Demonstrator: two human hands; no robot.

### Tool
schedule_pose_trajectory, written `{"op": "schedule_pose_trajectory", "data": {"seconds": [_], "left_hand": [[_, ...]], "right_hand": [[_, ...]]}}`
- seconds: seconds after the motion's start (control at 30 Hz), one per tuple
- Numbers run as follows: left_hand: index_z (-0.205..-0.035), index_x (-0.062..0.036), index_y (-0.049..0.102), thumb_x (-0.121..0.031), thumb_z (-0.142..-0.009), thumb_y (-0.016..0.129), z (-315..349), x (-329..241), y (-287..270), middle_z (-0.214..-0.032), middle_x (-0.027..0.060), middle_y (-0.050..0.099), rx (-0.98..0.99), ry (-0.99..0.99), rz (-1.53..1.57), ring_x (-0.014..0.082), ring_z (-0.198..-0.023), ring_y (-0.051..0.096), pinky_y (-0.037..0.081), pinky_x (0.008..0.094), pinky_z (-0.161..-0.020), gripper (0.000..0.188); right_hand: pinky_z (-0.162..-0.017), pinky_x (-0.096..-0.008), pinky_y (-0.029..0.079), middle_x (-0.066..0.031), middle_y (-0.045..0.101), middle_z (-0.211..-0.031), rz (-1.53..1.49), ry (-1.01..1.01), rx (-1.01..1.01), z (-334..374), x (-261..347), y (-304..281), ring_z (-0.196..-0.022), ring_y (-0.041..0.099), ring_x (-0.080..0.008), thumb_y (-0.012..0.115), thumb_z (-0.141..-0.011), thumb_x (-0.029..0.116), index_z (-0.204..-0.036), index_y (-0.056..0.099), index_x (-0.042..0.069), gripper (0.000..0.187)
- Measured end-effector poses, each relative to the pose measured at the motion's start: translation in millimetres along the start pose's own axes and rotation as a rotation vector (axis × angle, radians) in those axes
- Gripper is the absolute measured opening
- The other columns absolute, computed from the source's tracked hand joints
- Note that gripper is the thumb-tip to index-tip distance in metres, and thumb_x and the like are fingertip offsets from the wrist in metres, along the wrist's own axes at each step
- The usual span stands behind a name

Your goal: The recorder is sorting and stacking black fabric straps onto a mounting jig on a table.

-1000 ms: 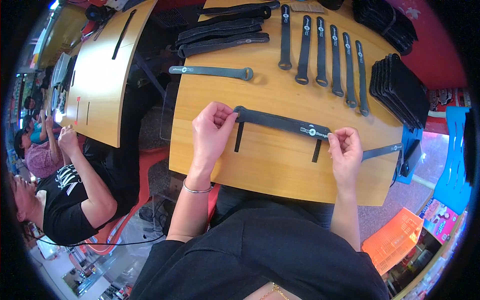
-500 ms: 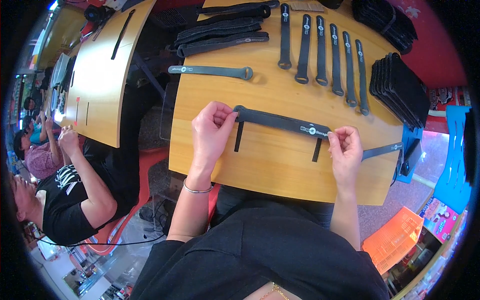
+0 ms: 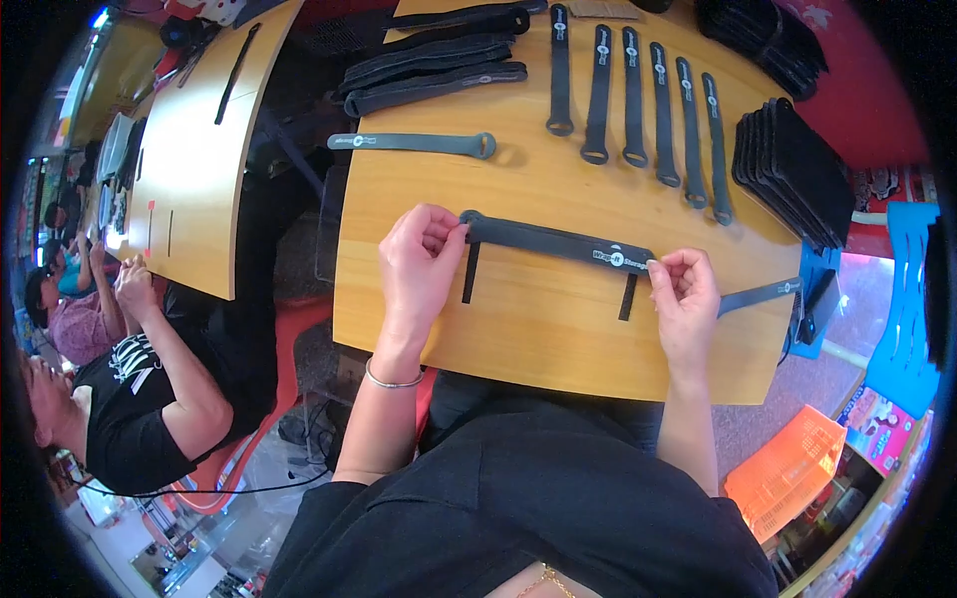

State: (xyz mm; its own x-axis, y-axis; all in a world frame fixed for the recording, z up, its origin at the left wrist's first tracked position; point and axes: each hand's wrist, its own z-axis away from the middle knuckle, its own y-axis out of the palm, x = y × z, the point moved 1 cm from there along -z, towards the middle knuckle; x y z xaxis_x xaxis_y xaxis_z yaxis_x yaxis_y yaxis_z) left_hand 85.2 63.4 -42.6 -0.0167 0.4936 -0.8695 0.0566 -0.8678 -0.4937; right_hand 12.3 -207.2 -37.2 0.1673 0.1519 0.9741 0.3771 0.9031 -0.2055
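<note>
A dark grey storage strap point(image 3: 548, 239) with a white print near its right end is stretched between my two hands, above the near part of the wooden table. My left hand point(image 3: 421, 264) pinches its looped left end between thumb and fingers. At the printed right end, my right hand point(image 3: 686, 294) has thumb and fingertips closed on the strap. Two short narrow black strips, a left one point(image 3: 470, 274) and a right one point(image 3: 627, 297), show below the strap; it covers their upper ends. Another grey strap point(image 3: 760, 296) lies just right of my right hand.
Several looped straps point(image 3: 632, 100) lie in a row farther back on the table point(image 3: 399, 324). A single strap point(image 3: 409, 146) and a strap pile point(image 3: 439, 80) are at left. Stacked black pieces point(image 3: 793, 174) stand at right. A co-worker point(image 3: 150, 399) sits left, beside another table point(image 3: 194, 149).
The whole picture has shifted slightly. My hands still hold the strap stretched in the same place over the table.
</note>
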Motion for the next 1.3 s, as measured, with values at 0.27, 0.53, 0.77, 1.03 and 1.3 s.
{"op": "schedule_pose_trajectory", "data": {"seconds": [0.27, 0.53, 0.77, 1.03, 1.3], "left_hand": [[-0.082, 0.0006, 0.060, 0.004, -0.079, 0.067, 1.0, -3.0, 2.6, -0.074, 0.0071, 0.058, -0.035, 0.042, -0.008, 0.0119, -0.058, 0.055, 0.046, 0.0237, -0.054, 0.009], [-0.084, 0.0007, 0.061, 0.005, -0.079, 0.067, 2.1, -1.6, 3.6, -0.075, 0.0062, 0.058, -0.040, 0.040, -0.026, 0.0111, -0.059, 0.055, 0.046, 0.0231, -0.054, 0.009], [-0.084, 0.0011, 0.061, 0.005, -0.079, 0.067, 1.9, -3.1, 3.8, -0.075, 0.0065, 0.058, -0.040, 0.051, -0.028, 0.0106, -0.059, 0.055, 0.046, 0.0227, -0.054, 0.009], [-0.084, 0.0014, 0.061, 0.003, -0.079, 0.069, 2.2, -5.4, 1.2, -0.076, 0.0079, 0.059, -0.043, 0.118, -0.083, 0.0122, -0.058, 0.057, 0.047, 0.0238, -0.053, 0.009], [-0.086, 0.0012, 0.062, 0.001, -0.079, 0.070, 3.5, -13.8, 0.8, -0.077, 0.0093, 0.059, -0.034, 0.166, -0.162, 0.0148, -0.058, 0.058, 0.048, 0.0257, -0.053, 0.011]], "right_hand": [[-0.055, -0.0164, 0.043, 0.0031, 0.057, -0.075, 0.065, -0.017, -0.025, -0.6, -2.7, 1.8, -0.063, 0.052, -0.0018, 0.068, -0.085, 0.000, -0.091, 0.054, 0.003, 0.015], [-0.054, -0.0174, 0.044, 0.0016, 0.058, -0.075, 0.127, -0.036, -0.035, -2.1, -0.7, 4.5, -0.062, 0.053, -0.0023, 0.068, -0.085, 0.000, -0.091, 0.055, 0.002, 0.015], [-0.053, -0.0178, 0.044, 0.0007, 0.058, -0.075, 0.156, -0.034, -0.032, -2.2, 1.8, 5.8, -0.062, 0.053, -0.0030, 0.068, -0.085, 0.001, -0.090, 0.055, 0.001, 0.014], [-0.053, -0.0189, 0.044, -0.0005, 0.058, -0.074, 0.181, -0.026, -0.038, -3.1, 1.0, 6.3, -0.061, 0.053, -0.0037, 0.068, -0.085, 0.001, -0.090, 0.055, 0.001, 0.014], [-0.052, -0.0192, 0.044, -0.0008, 0.058, -0.074, 0.175, -0.034, -0.039, -3.0, 1.2, 6.0, -0.061, 0.054, -0.0041, 0.068, -0.085, 0.001, -0.091, 0.055, 0.001, 0.014]]}}
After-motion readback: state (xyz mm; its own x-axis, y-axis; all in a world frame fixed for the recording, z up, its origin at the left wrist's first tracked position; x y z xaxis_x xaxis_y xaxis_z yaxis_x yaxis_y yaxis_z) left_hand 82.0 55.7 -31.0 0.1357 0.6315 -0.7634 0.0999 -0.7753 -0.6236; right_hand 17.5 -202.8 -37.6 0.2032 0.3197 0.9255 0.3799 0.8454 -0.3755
